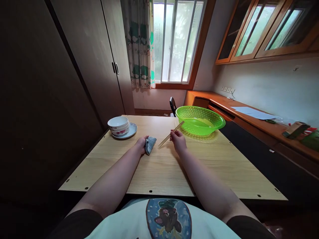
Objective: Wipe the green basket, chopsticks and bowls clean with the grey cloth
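My left hand [142, 144] is closed round a folded blue-grey cloth [150, 145], held just above the table. In my right hand [177, 140] is a pair of wooden chopsticks [164, 141], gripped near the upper part and slanting down to the left toward the cloth. Cloth and chopsticks are apart. Right behind my right hand stands a large bright green plastic basin [201, 127]. Over to the left, a stack of several white bowls [118, 122] with a red pattern rests on a blue-rimmed plate [133, 129].
The pale wooden table [159, 172] has small dark holes along its near edge. A dark wardrobe [84, 49] stands along the left. To the right runs an orange-brown desk [224, 103] with papers [254, 113] on it. Beyond the table is a black chair [172, 105].
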`<state>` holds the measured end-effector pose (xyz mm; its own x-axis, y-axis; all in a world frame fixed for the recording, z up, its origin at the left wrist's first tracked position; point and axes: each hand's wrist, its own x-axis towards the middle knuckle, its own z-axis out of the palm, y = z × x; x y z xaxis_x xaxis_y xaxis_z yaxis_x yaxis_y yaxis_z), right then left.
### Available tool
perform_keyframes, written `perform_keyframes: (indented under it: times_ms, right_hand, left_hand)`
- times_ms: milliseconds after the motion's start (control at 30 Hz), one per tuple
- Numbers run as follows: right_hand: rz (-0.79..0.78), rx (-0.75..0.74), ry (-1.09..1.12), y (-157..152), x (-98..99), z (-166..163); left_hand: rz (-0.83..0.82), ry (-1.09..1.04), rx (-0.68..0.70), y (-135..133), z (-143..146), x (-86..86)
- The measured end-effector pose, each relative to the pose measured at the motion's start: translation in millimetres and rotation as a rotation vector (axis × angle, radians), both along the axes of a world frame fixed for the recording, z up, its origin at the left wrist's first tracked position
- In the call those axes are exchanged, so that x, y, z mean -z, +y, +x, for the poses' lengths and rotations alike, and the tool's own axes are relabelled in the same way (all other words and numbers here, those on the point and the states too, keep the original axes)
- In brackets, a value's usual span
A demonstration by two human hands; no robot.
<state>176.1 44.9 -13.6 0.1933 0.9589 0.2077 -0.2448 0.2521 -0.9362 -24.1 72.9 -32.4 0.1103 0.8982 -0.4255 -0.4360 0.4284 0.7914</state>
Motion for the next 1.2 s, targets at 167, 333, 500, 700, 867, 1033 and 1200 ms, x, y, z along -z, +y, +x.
perform_keyframes:
  times_ms: [167,333,500,700,867,1033,1200]
  right_hand:
    - [0.048,0.172,-0.350,2.3,11.0,2.1]
    - [0.098,0.105,-0.836,-1.6,16.5,1.8]
    - [0.150,0.043,-1.143,-5.6,13.1,2.8]
    - [0.042,-0.069,-1.398,-5.2,12.4,-1.2]
    - [-0.027,-0.082,-1.446,-3.0,14.1,-4.2]
    - [-0.080,-0.044,-1.466,-2.2,14.7,-2.7]
    - [-0.037,0.028,-1.432,-3.4,12.8,-5.2]
  left_hand:
    - [0.189,0.153,-0.197,2.4,-8.7,-1.7]
    - [0.424,0.295,-0.342,-0.3,-16.1,-14.8]
    - [0.722,0.530,-0.156,-16.8,-1.6,-22.5]
    - [0.789,0.391,0.404,-42.9,21.1,-18.5]
    - [0.860,0.433,0.500,-49.9,25.6,-15.7]
    - [0.984,0.716,0.589,-44.1,22.9,-11.2]
    - [0.970,0.608,0.655,-39.1,22.2,-0.5]
